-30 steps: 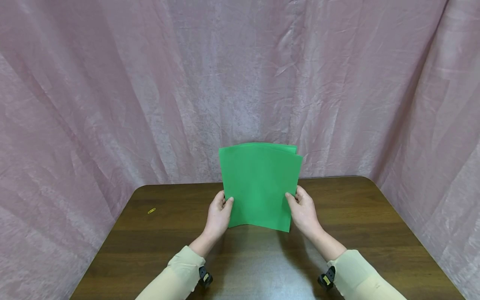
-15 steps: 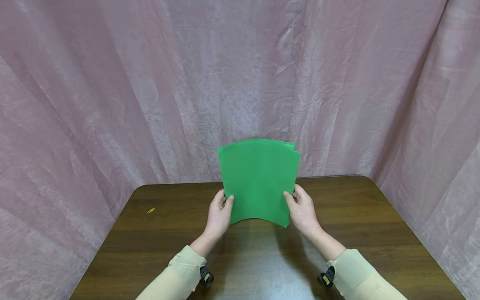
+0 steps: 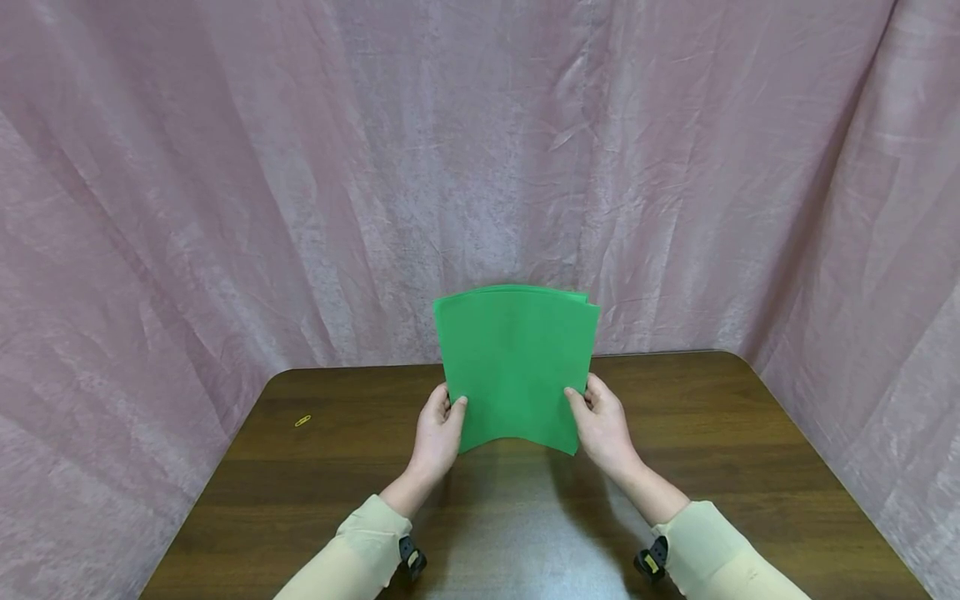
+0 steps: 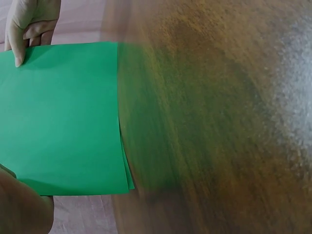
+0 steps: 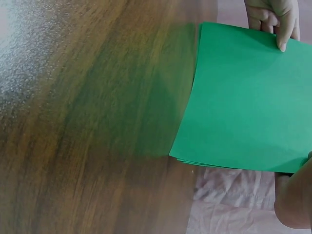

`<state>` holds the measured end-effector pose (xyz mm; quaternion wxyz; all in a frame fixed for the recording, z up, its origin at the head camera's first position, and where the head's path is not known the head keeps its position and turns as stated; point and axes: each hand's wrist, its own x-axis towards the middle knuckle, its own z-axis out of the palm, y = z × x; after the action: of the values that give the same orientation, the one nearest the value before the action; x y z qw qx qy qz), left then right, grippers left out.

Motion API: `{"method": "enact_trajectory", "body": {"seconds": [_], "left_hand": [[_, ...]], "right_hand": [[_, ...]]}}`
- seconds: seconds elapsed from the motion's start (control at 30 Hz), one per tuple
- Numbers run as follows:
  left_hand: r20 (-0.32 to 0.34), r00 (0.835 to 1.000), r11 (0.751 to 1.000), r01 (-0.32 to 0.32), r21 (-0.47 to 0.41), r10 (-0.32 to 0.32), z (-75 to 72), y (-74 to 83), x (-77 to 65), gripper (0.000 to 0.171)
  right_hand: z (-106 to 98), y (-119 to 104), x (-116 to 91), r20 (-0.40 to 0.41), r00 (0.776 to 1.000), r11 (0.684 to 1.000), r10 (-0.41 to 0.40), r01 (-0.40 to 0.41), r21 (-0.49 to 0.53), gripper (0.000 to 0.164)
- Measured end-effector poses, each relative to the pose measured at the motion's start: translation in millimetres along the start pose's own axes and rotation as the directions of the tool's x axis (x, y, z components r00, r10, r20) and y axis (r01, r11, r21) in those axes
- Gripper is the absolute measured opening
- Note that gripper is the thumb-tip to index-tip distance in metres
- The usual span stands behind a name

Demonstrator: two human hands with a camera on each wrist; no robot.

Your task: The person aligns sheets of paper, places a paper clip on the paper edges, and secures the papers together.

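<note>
Several sheets of green paper (image 3: 517, 367) are held up together in front of me above the table, bowed so the lower edge arches upward. My left hand (image 3: 437, 433) grips the left edge, thumb across the front and fingers behind. On the opposite edge my right hand (image 3: 606, 429) pinches the sheets the same way. Along the top right the sheets are slightly out of line. In the left wrist view the paper's lower corner (image 4: 127, 184) shows layers fanned a little apart. The right wrist view also shows stacked edges at a corner of the green paper (image 5: 195, 158).
The brown wooden table (image 3: 735, 467) spreads below, with rounded far corners. A yellow paper clip (image 3: 302, 421) lies on its left side. Pink curtains (image 3: 480, 150) hang behind and at both sides. Each sleeve cuff carries a small black device, such as the left one (image 3: 411, 556).
The sheets have bowed more, their lower edge now arching up. Their offset at the top right has shrunk, and the right hand has shifted slightly left. The stack rose a little, then dropped back.
</note>
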<state>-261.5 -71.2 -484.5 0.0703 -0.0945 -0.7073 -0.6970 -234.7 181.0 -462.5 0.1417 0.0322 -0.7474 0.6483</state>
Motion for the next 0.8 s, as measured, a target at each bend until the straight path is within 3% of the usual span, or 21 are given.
{"method": "enact_trajectory", "body": {"seconds": [0.8], "left_hand": [[0.020,0.998,0.998,0.067,0.007,-0.067,-1.3,1.4,-5.7,0.023]], "right_hand": [[-0.6,3.0,-2.3,-0.004,0.998,0.998,0.056,-0.056,-0.016,0.018]]}}
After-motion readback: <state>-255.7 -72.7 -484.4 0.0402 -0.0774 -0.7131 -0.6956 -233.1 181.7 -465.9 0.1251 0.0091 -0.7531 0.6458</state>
